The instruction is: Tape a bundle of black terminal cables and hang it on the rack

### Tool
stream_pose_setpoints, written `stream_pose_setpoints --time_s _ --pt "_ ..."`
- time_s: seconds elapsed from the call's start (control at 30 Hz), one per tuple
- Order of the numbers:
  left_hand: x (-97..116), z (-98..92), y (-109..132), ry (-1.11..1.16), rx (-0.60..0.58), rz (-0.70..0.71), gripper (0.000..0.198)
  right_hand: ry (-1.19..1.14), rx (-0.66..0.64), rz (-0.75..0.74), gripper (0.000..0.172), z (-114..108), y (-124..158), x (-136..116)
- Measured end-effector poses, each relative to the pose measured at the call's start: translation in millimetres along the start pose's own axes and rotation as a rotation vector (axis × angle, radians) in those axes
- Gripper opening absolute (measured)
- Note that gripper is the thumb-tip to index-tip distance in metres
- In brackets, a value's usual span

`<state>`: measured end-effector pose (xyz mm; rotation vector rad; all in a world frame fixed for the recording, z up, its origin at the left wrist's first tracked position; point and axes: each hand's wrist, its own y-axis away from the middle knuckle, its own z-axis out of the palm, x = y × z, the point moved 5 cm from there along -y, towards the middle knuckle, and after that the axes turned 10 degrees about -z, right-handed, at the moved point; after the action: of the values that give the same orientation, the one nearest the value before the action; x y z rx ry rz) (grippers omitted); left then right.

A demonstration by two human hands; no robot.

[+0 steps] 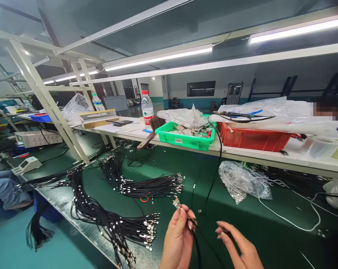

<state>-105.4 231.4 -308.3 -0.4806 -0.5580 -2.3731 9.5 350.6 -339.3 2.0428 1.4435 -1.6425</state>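
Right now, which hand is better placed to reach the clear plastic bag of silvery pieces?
Probably the right hand: it shows nothing clearly held and sits nearer the clear plastic bag of silvery pieces. The left hand is occupied, pinching a black cable near its metallic end.

held cable: cut off below | red bin: contents hidden

Passable: green tabletop beyond right hand | left: cable bundles block | ahead: plastic bag (white cord beside it)
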Motion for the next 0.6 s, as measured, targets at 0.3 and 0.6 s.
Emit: stream_pose_setpoints --time_s 0.3,0.6 --pt "30 -43.8 9 0.066 0.122 0.098 0.020 -0.031 -0.379 -0.016 0.030 76 -50 29" --pt "58 -100.1 5 0.198 0.271 0.056 0.034 0.508 -0.799 -0.096 0.049 167 -80 177"
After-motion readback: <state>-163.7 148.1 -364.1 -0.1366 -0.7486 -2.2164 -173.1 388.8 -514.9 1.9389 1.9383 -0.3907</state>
